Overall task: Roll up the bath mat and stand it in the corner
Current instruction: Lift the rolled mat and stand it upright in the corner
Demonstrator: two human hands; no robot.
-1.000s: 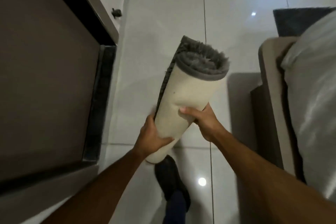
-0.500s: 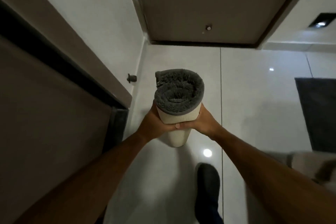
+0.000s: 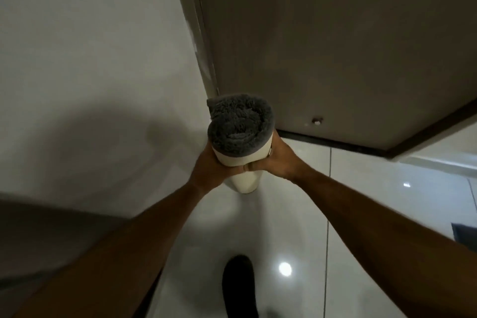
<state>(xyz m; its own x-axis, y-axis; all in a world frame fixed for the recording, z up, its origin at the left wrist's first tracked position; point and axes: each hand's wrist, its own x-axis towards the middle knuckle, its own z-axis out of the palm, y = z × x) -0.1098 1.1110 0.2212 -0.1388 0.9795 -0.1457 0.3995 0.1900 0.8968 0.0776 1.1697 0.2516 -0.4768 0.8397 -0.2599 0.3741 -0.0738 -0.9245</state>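
Observation:
The bath mat (image 3: 240, 131) is rolled into a tight cylinder, grey pile inside and cream backing outside. It is upright, its fluffy top end facing me. My left hand (image 3: 206, 168) wraps its left side and my right hand (image 3: 280, 160) wraps its right side, fingertips meeting at the front. The roll's lower end (image 3: 245, 183) hangs just above the white tiled floor, close to the corner (image 3: 216, 93) where the white wall meets the brown door frame.
A white wall (image 3: 98, 72) fills the left. The brown door (image 3: 348, 46) with a dark threshold stands ahead. Glossy floor tiles (image 3: 387, 201) spread to the right. My dark shoe (image 3: 238, 284) is below. A dark mat edge (image 3: 464, 235) shows at far right.
I have walked forward, away from the bed, toward the door and wall corner. The roll went from tilted to upright and is now held nearer the corner.

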